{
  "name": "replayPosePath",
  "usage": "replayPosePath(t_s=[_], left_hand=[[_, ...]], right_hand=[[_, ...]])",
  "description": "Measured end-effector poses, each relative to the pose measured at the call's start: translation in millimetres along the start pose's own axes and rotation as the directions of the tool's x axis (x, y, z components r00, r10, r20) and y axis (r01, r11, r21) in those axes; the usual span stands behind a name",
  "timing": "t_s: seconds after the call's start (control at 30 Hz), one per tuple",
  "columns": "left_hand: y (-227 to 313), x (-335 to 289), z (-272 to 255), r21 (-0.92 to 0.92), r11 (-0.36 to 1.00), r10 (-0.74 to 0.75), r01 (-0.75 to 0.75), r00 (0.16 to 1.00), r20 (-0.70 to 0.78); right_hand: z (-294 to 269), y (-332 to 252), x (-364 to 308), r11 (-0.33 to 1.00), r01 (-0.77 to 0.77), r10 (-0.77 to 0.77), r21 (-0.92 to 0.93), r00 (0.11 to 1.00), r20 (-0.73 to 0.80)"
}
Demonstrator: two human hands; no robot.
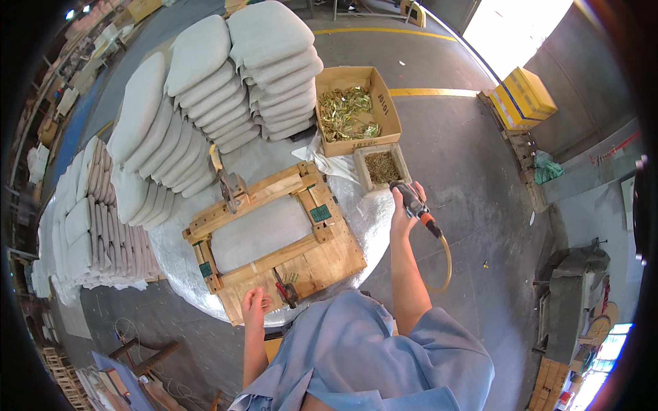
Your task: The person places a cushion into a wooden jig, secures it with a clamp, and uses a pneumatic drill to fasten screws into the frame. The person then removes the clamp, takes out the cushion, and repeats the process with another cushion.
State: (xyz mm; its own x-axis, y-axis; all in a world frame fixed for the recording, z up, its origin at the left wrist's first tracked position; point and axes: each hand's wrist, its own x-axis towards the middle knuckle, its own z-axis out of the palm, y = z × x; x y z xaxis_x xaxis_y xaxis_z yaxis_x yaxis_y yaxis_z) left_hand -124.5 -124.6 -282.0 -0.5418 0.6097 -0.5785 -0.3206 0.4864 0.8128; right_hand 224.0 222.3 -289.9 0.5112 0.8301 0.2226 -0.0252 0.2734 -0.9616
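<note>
My right hand grips a dark air screwdriver with an orange fitting and a yellowish hose. It hovers at the near edge of a small tray of tiny brass-coloured screws. My left hand is at the near edge of a wooden jig, fingers curled; whatever they may hold is hidden. Inside the jig's frame lies a light grey padded panel. Beside my left hand rest a red-handled hand tool and a few small metal pieces.
Tall stacks of grey cushions stand at the back left. A cardboard box of yellowish metal brackets sits behind the screw tray. Another tool stands at the jig's far side. A yellow carton rests on a pallet far right.
</note>
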Motion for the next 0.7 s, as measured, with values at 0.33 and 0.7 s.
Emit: replayPosePath(t_s=[0.33,0.7], left_hand=[[-1,-5,33,0.059,0.997,-0.059,0.05,0.983,0.173],[4,-9,45,0.069,0.995,-0.079,0.066,0.975,0.206]], right_hand=[[8,56,22,0.97,-0.218,0.219,0.109,0.976,0.008],[3,40,21,0.825,-0.49,0.502,0.282,0.864,0.034]])
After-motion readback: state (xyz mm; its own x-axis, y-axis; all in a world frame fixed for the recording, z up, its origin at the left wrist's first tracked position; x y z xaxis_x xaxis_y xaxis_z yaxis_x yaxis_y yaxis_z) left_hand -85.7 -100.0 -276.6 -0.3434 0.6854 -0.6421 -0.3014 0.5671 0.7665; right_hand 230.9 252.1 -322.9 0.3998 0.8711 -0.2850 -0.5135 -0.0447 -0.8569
